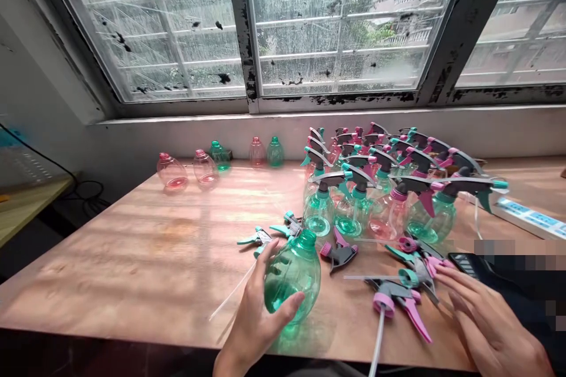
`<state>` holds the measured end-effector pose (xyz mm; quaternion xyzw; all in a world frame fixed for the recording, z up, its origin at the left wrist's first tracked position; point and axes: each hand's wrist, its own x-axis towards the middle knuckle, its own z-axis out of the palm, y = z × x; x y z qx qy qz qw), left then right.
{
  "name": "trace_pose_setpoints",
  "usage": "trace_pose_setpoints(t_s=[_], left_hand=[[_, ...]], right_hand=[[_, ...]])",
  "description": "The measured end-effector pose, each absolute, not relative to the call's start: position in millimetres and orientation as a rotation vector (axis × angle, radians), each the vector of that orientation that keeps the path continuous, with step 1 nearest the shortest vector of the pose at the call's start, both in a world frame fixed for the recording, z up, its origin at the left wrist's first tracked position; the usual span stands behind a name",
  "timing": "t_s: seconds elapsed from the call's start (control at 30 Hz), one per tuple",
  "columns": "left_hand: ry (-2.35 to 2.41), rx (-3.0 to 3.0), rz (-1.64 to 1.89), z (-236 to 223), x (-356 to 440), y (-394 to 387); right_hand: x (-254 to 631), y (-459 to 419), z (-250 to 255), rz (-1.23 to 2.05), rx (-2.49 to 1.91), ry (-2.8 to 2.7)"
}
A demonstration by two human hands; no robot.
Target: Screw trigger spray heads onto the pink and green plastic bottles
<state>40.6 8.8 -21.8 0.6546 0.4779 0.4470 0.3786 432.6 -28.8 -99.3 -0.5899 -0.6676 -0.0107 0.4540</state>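
Observation:
My left hand is wrapped round a clear green bottle with a bare, open neck, holding it just above or on the table near the front edge. Over on the right, my right hand reaches with stretched fingers to a small heap of trigger spray heads; its fingertips touch or nearly touch a pink trigger. In that heap lies a grey and pink spray head with its tube pointing toward me. Another grey and pink spray head lies beside the green bottle. Behind my left hand rest grey and teal spray heads.
Several filled rows of green and pink spray bottles with heads fitted stand at the back right. Headless bottles, such as a pink one, stand along the back left. A power strip and a dark phone-like object lie at right.

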Motion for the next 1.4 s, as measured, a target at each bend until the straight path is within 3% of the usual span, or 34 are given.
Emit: trace_pose_setpoints(t_s=[0.2,0.43,0.93,1.03,1.2,1.3,1.4], left_hand=[[1.237,1.650,1.151,-21.2,49.1,9.2],[1.262,1.699,1.143,-22.9,47.7,11.6],[1.308,1.788,1.215,-29.4,49.9,12.9],[1.310,1.605,1.377,-27.0,56.1,8.9],[1.230,1.363,1.624,-20.4,64.0,3.4],[1.235,1.281,1.708,-21.8,62.1,2.6],[1.264,1.205,1.780,-27.3,55.8,4.0]], right_hand=[[444.6,-6.5,-104.9,-0.241,-1.362,-2.032],[424.5,-0.2,-82.1,-0.264,-1.393,-2.165],[413.6,10.1,-59.8,-0.007,-1.290,-1.969],[438.9,-11.4,-58.1,0.252,-1.340,-1.728],[474.6,-34.2,-61.5,1.005,-1.283,-1.400],[455.8,-34.6,-57.1,1.450,-1.066,-1.318],[415.5,-29.0,-44.6,1.583,-1.053,-1.311]])
